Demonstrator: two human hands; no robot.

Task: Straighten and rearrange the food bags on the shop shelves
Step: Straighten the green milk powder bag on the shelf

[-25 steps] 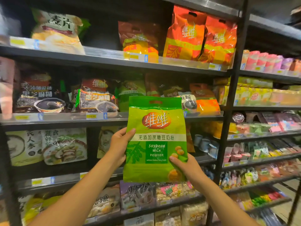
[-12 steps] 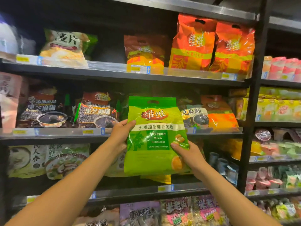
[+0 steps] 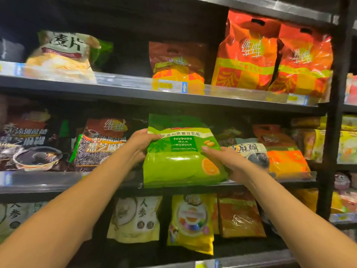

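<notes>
Head view. Green bag (image 3: 181, 163) of soybean milk powder sits at the front of the middle shelf (image 3: 58, 182), its bottom edge overhanging the shelf lip, its top leaning back under the shelf above. Left hand (image 3: 142, 143) has its fingers closed around the bag's upper left edge; right hand (image 3: 229, 163) has its fingers wrapped over the lower right side, thumb across the front. Both hold the bag; neither is free.

Neighbours: dark sesame bag (image 3: 100, 144) just to the left, a white-and-dark bag (image 3: 249, 151) and an orange bag (image 3: 284, 157) to the right, partly hidden behind the right hand. Two tall orange bags (image 3: 270, 55) stand upright on the upper shelf.

Risks, as judged:
- Bag base hangs past the lip; if let go before it is pushed further in, it would likely slide forward and drop.
- The slot looks narrow; pushing in could shove or tip the sesame bag, or crumple the bag on the right.
- Top edge is near the shelf above and could fold over.

Materials: glossy plastic film, strong glare, soft and bulging low down as powder fill would; top seam flat with a cut handle slot. Shelf dark metal, clear plastic price strip along the front.
</notes>
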